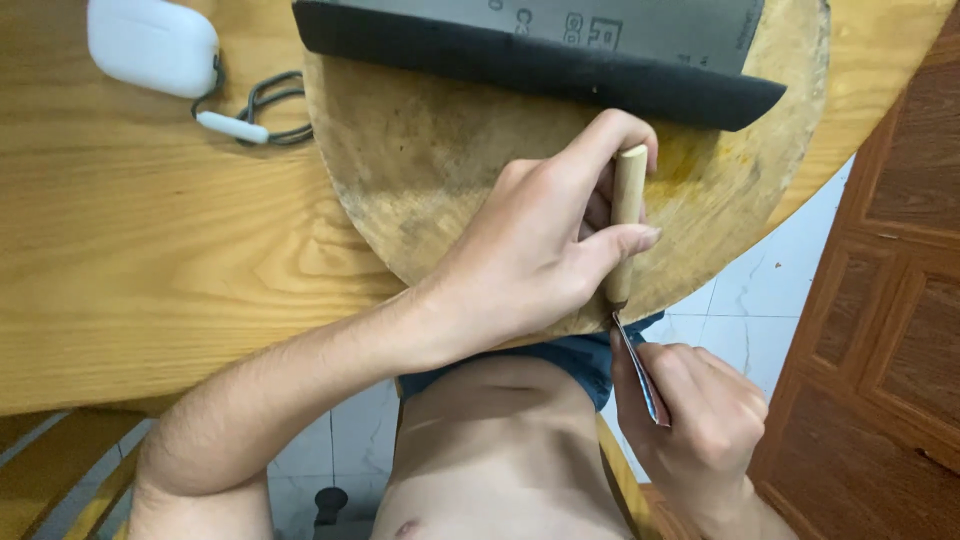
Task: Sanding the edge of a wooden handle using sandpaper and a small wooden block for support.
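The left hand (535, 255) is clamped around the pale wooden handle of a small tool (627, 225), held over the edge of a round wooden board (420, 170). The right hand (700, 420) pinches a thin flat piece (640, 375) against the tool's tip (the tip itself is hidden), just beyond the table (130, 250) edge.

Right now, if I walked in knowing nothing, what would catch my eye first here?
Probably the left hand at the centre, gripping a small tool with a pale wooden handle over the near edge of a worn round wooden board. Just below the table edge, the right hand pinches a thin folded sheet against the tool's tip. At the board's far side lies a dark grey sharpening stone; a white earbud case sits top left.
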